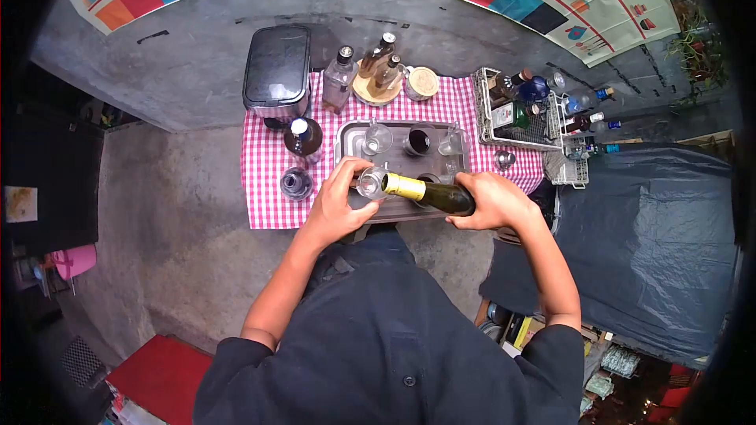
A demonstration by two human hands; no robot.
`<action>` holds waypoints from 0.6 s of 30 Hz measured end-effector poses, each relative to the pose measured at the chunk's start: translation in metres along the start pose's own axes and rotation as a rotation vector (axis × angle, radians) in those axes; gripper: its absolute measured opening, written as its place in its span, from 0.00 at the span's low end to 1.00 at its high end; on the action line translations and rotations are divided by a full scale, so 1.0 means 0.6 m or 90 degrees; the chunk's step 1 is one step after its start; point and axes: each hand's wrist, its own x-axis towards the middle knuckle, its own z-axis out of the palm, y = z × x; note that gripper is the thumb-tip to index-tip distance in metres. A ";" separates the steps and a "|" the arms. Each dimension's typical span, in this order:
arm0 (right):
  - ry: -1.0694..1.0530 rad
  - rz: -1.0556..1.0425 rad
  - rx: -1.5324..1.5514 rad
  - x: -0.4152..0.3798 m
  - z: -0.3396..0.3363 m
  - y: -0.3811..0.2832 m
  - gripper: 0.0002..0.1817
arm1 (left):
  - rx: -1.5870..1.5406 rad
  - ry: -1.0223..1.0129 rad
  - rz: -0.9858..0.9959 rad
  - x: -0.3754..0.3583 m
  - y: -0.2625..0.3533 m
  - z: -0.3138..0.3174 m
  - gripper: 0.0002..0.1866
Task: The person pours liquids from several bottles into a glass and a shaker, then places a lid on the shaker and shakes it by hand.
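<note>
My left hand [340,203] is closed around a clear glass [370,183], held over the near edge of a grey tray [343,138]. My right hand [496,201] grips a dark green wine bottle [449,198] by its lower end. The bottle lies nearly level, its yellow-wrapped neck pointing left with the mouth right at the glass rim. On the tray stand a glass of dark liquid [417,142], a clear glass [378,139] to its left and another clear glass [450,142] to its right. The bottle partly hides one more glass.
A pink checkered cloth [264,165] covers the table. Left stand a black lidded bin [277,71], a dark jug [303,138] and a glass decanter [296,184]. Bottles on a wooden board [364,94] stand at the back. A wire basket [504,142] of bottles is right.
</note>
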 end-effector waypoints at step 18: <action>-0.012 0.015 -0.027 -0.014 -0.019 -0.045 0.29 | -0.014 0.064 -0.019 -0.035 0.011 -0.015 0.26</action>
